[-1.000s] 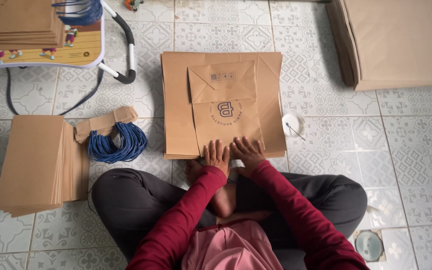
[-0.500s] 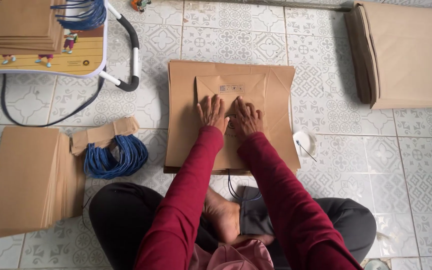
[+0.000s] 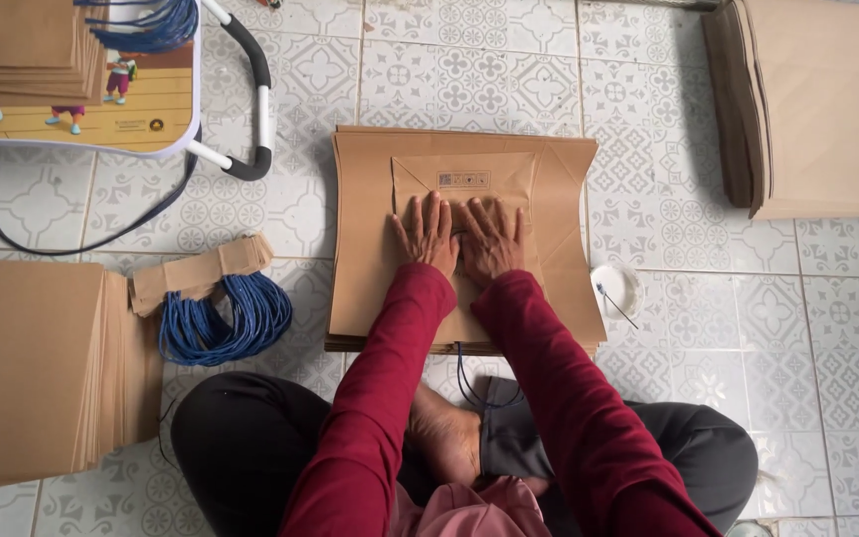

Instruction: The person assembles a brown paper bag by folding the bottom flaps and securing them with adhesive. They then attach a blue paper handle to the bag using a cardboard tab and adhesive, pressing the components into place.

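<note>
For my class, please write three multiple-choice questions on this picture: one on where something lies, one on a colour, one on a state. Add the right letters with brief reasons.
1. Where does the bundle of cord lie?
A. left of the flat paper bag
B. on the bag
C. right of the bag

2. What colour is the cord?
A. red
B. blue
C. white

3. How are the left hand and right hand placed?
A. lifted off the bag
B. gripping the cord
C. pressed flat on the bag, side by side

Answers: 1 A, it lies on the tiled floor left of the bag. 2 B, the coils show blue. 3 C, both palms rest on the brown paper.
</note>
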